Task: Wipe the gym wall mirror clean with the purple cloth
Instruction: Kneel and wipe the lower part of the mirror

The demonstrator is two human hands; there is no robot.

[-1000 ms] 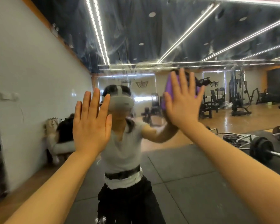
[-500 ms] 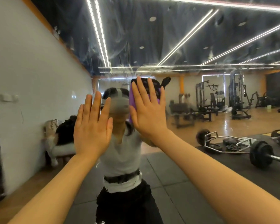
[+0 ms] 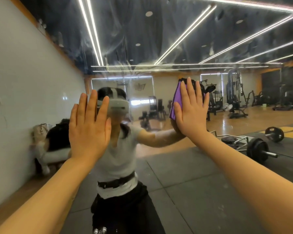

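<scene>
Since half a second ago the right hand (image 3: 190, 114) has swept back rightward across the glass, away from the reflected headset and out toward the reflected gym machines, while the left hand (image 3: 90, 125) has hardly shifted. Nearest the camera, two bare forearms reach forward. The left hand is spread flat with straight fingers, apparently braced against the mirror (image 3: 159, 39) and holding nothing. The right hand is likewise flat and wide open, fingers straight, pressing the purple cloth (image 3: 176, 102) against the glass; the cloth shows as a folded purple edge past the thumb side of the hand, the rest hidden behind the palm. Beyond the hands, the mirror at chest and head height reads fairly clear, giving a sharp reflection of the floor mats and a barbell (image 3: 259, 149). Farther up, over the reflected dark ceiling and light strips, pale swirls and streaks cover the glass. My judgement is that the wiping is mid-course: the middle band is being worked side to side, and the smeared upper area is yet to be cleaned.
</scene>
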